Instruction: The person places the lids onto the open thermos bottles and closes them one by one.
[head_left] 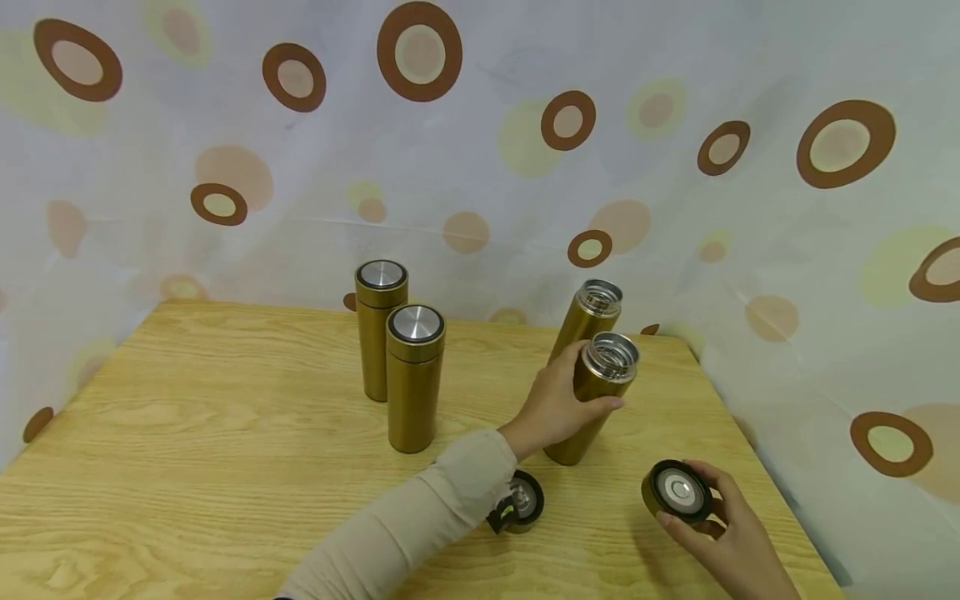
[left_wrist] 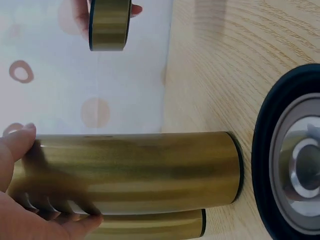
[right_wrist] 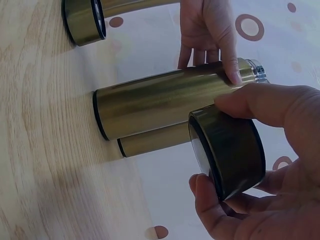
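Observation:
My left hand [head_left: 555, 404] grips a gold thermos bottle [head_left: 573, 446] around its upper part. The bottle's lid is off, showing the silver threaded neck, and the head view has it leaning a little. My right hand [head_left: 735, 529] holds a round gold-and-black bottle lid [head_left: 680, 490] by its rim, thumb on one side and fingers on the other. Its pale inner face points up towards the head camera. In the right wrist view the same lid [right_wrist: 232, 150] overlaps the gripped bottle [right_wrist: 160, 100]. Behind that bottle stands a second lidless thermos bottle [head_left: 577, 323], partly hidden.
Another lid [head_left: 531, 500] lies on the wooden table [head_left: 225, 467], inner side up, partly hidden by the left forearm. Two lidded gold thermos bottles [head_left: 415, 400] stand left of the hands, one behind the other. A patterned wall covering [head_left: 465, 167] rises behind the table.

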